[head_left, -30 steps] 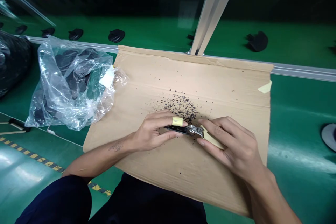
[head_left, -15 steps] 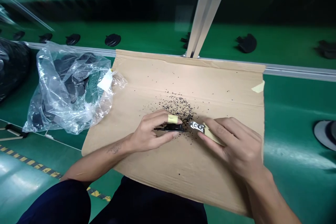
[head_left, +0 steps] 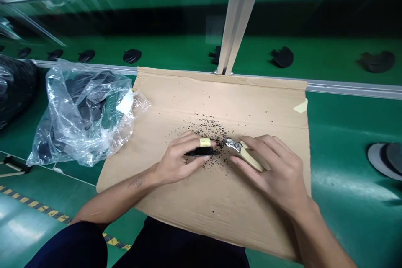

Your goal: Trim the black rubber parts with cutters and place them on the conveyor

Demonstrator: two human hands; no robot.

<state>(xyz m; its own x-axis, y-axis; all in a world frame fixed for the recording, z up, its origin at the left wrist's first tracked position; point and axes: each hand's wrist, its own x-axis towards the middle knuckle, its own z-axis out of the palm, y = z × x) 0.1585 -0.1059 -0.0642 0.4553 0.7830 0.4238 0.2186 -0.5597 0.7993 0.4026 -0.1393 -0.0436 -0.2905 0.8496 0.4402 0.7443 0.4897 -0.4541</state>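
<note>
Between the thumb and fingers of my left hand (head_left: 179, 155) is a dark flat part (head_left: 201, 151); yellow tape wraps one finger. My right hand (head_left: 276, 165) grips small cutting pliers (head_left: 248, 157) with pale yellow handles. Their metal jaws point left, a short distance from the right end of the dark part. Many tiny black bits (head_left: 210, 125) lie scattered on the cardboard sheet (head_left: 194, 201) under and beyond both hands.
A clear plastic bag (head_left: 91, 134) with dark pieces lies at the left, beside a black bag (head_left: 14, 88). Behind the cardboard stand a metal post (head_left: 240, 21) and a metal rail. Several black parts, including one (head_left: 282, 57), sit beyond the rail.
The view has shifted slightly. The pliers have turned in my right hand, and their handles show more clearly, spread from my thumb. My left hand still holds the dark part, slightly tilted.
</note>
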